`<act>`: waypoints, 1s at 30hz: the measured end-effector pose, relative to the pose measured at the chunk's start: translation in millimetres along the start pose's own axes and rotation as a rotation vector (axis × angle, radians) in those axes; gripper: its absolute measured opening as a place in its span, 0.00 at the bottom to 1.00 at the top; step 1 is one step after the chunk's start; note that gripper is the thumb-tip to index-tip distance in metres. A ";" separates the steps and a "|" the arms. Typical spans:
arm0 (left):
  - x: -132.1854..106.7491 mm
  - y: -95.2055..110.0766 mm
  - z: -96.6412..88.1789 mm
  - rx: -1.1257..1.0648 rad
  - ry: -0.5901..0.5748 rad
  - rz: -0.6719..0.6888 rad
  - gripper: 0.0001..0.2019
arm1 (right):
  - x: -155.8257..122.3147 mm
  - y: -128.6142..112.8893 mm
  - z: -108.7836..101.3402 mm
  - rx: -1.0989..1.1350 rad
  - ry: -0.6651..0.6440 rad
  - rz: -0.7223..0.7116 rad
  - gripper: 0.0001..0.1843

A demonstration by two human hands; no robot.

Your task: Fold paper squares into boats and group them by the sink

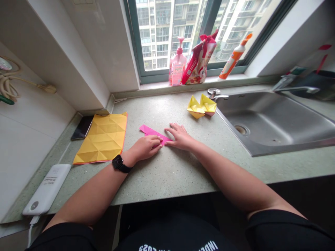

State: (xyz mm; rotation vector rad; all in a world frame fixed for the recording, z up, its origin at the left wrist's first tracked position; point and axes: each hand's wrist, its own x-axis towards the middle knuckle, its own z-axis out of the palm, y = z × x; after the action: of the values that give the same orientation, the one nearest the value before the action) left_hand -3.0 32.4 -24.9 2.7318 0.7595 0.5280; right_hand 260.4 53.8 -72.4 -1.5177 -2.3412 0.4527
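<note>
A narrow strip of folded pink paper lies on the speckled green countertop, its far end pointing left. My left hand rests on the strip's right part, with the fingers closed over the paper. My right hand lies flat just to the right, fingers spread, with its thumb side at the strip's tip. A creased yellow paper sheet with a pink-orange edge lies left of my left hand. A folded yellow paper model stands beyond my right hand.
A steel sink with a faucet is set in the counter on the right. A phone and a white power bank lie at the left. A pink soap dispenser, a snack bag and an orange-capped bottle stand along the windowsill.
</note>
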 end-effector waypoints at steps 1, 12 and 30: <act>-0.8 -2.0 -0.6 -0.011 0.008 -0.006 0.12 | 0.0 3.2 -1.6 0.007 -0.004 -0.003 0.42; -6.6 -28.9 -6.3 0.123 -0.022 -0.278 0.18 | -3.1 38.9 -34.0 0.117 -0.050 -0.058 0.45; -1.1 2.7 -6.1 0.459 0.019 -0.464 0.21 | -17.6 -38.4 -22.7 0.101 0.059 -0.468 0.15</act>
State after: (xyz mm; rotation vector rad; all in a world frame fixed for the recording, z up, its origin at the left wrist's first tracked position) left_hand -5.2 30.4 -18.8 2.7859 1.6354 0.3005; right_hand 245.4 24.9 -37.3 -0.8824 -2.4770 0.3907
